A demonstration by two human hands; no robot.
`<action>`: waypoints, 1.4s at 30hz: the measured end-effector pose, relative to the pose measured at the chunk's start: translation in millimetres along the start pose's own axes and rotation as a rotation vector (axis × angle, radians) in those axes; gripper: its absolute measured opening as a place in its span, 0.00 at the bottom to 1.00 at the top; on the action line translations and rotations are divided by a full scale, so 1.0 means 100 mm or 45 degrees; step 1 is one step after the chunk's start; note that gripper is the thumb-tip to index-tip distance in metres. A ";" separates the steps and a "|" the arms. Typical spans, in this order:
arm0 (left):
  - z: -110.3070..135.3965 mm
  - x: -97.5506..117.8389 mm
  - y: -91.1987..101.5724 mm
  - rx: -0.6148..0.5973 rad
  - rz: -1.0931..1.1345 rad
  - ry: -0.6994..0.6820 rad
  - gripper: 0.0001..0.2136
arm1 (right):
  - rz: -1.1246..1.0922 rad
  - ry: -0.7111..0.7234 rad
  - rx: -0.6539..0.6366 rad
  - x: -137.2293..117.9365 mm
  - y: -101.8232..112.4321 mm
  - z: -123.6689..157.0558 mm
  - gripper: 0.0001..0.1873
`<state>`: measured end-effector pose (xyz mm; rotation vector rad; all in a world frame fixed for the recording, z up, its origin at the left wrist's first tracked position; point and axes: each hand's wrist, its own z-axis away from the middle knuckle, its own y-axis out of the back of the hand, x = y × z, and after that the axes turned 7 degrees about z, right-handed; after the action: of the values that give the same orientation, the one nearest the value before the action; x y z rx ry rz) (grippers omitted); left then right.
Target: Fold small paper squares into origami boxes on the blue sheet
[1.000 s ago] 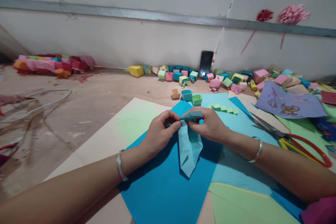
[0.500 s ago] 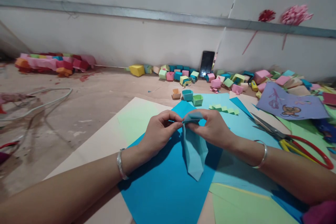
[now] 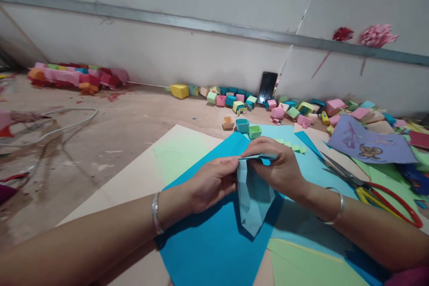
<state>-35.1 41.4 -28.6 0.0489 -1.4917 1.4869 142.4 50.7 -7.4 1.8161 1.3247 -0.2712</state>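
Both hands hold a light blue folded paper (image 3: 256, 205) above a darker blue sheet (image 3: 201, 241). My left hand (image 3: 211, 183) is closed, its thumb and fingers pinching the paper's upper left corner. My right hand (image 3: 278, 163) grips the folded top edge, fingers behind it and thumb underneath. The paper hangs down from this edge, creased, with a pointed lower end. Just beyond my hands stand small open paper boxes: a peach box (image 3: 228, 122), a teal box (image 3: 242, 125) and a green box (image 3: 255, 132).
Scissors (image 3: 362, 185) with red and yellow handles lie open at the right, near a purple decorated paper (image 3: 372, 140). A phone (image 3: 267, 87) leans on the wall among several folded paper blocks. A white cable (image 3: 80, 109) loops at the left.
The paper's top fold has turned flatter and its hanging part shows wider. My left hand has rotated, with its fingers now tucked beneath. The view has shifted slightly.
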 end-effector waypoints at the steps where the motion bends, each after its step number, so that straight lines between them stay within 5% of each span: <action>1: 0.00 0.00 0.00 0.001 0.004 0.009 0.09 | 0.040 -0.021 -0.005 0.00 0.00 -0.01 0.14; 12: -0.03 0.00 0.04 0.007 -0.042 0.124 0.09 | 0.117 -0.164 -0.071 -0.02 0.01 -0.03 0.09; 19: -0.07 0.02 0.07 0.036 0.042 0.104 0.07 | 0.052 -0.071 -0.082 -0.04 0.06 -0.07 0.07; 29: -0.04 0.05 0.08 -0.007 -0.094 0.101 0.16 | -0.005 -0.402 -0.269 -0.08 0.10 -0.08 0.04; 42: -0.07 0.04 0.08 0.018 -0.047 0.098 0.11 | 0.539 0.135 -0.155 -0.17 0.15 -0.06 0.07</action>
<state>-38.1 51.0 -34.0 0.0271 -1.4117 1.4537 146.4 41.9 14.1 1.9728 0.9699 0.1327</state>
